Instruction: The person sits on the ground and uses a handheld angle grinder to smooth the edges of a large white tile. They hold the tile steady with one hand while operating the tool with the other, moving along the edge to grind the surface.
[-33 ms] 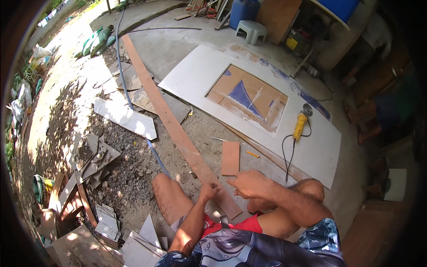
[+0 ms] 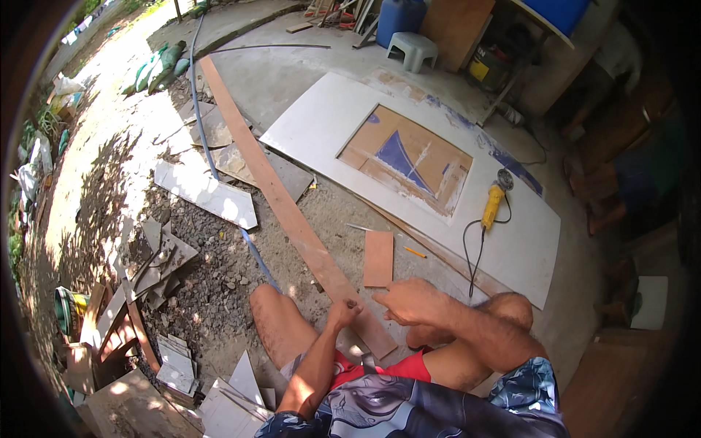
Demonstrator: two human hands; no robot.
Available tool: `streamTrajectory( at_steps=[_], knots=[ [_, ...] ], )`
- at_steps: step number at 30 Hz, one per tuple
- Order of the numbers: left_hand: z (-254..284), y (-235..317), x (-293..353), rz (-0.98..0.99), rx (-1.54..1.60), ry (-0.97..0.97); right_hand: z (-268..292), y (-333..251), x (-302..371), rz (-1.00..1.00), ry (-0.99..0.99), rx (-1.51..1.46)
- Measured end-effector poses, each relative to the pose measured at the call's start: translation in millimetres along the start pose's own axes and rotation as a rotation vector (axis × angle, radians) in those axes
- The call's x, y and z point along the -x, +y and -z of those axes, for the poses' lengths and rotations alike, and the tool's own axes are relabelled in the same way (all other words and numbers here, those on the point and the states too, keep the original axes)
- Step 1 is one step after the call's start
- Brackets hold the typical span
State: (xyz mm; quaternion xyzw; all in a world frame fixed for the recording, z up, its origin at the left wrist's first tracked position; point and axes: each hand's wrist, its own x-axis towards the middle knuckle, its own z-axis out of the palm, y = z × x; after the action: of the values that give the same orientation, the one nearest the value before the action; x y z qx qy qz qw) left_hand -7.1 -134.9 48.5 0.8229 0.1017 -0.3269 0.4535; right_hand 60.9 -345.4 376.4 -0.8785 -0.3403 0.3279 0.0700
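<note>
The person sits on the ground with bare knees up, both hands meeting over the near end of a long plank [image 2: 292, 212]. The left hand [image 2: 343, 312] is curled into a loose fist right above the plank, fingers closed; whether it pinches something small cannot be told. The right hand [image 2: 409, 301] lies just beside it, to the right, fingers bent and pointing left toward the left hand, its knuckles up; what it holds, if anything, is hidden. The two hands are almost touching.

The plank runs from between the knees, under the hands, away up and to the left across gravel to the concrete slab. A small tile [image 2: 378, 258], brownish and oblong, lies flat just beyond the right hand, beside the plank's right edge and apart from it. A pencil [image 2: 415, 252] lies a little right of the tile.

Farther off, a large white board [image 2: 511, 248] lies on the ground with a rectangular opening [image 2: 409, 160] showing brown and blue inside. A yellow grinder [image 2: 493, 204] rests on the board, its cable trailing down toward the right knee. A blue hose [image 2: 252, 252] runs left of the plank, passing by the left knee. Broken tile scraps [image 2: 157, 263] lie heaped at the left, and a white slab [image 2: 208, 193] sits on the gravel left of the plank
</note>
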Motion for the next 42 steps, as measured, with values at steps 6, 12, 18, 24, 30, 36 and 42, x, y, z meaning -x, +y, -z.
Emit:
streamTrajectory(
  at_steps=[6, 12, 18, 24, 30, 36, 42],
  knots=[
    [2.1, 4.5, 3.2, 0.027, 0.023, -0.013, 6.0, -3.9, 2.8, -0.029, -0.036, 0.000],
    [9.1, 10.7, -7.6, -0.019, 0.122, -0.039, 8.3, 0.1, -4.9, -0.015, -0.032, 0.049],
    [-2.1, 9.0, -14.2, -0.081, 0.096, -0.072, 26.5, -7.4, 2.8, -0.069, -0.096, 0.004],
    [-9.4, 34.1, -6.0, -0.118, 0.152, -0.166, 124.8, 77.9, 114.5, -0.231, 0.488, -0.438],
    [-28.9, 88.8, 4.6, -0.099, 0.270, -0.256, 83.8, 209.3, 234.7, -0.909, 0.811, -0.147],
    [-32.6, 115.0, -18.6, -0.051, 0.268, -0.207, -82.1, 373.1, 144.3, -1.074, 0.636, -0.776],
    [-63.0, 166.4, -81.7, -0.065, 0.317, -0.169, -128.6, 514.9, 38.9, -1.229, 0.704, -0.719]
  ],
)
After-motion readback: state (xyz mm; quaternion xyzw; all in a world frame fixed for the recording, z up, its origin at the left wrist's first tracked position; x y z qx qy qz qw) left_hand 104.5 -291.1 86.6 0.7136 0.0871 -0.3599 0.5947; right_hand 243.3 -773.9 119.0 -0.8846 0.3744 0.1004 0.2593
